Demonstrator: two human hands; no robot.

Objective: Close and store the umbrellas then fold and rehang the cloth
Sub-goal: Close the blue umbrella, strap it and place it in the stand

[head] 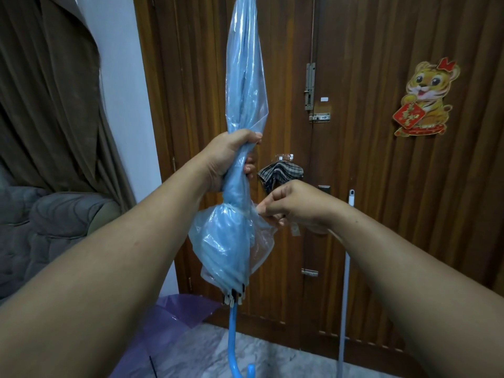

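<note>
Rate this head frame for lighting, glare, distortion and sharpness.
Head view: dim, even indoor light with no hard shadows; soft sheen on the blue umbrella plastic, nothing blown out; wide-angle stretch swells both forearms at the lower corners; left hand and right hand are reasonably sharp, and the tiger sticker stays legible.

A pale marbled floor point(253, 356) is carrying a purple umbrella point(169, 323) lying open at the lower left, while a white pole point(344, 309) is standing on it against the wooden door point(381, 186).
</note>
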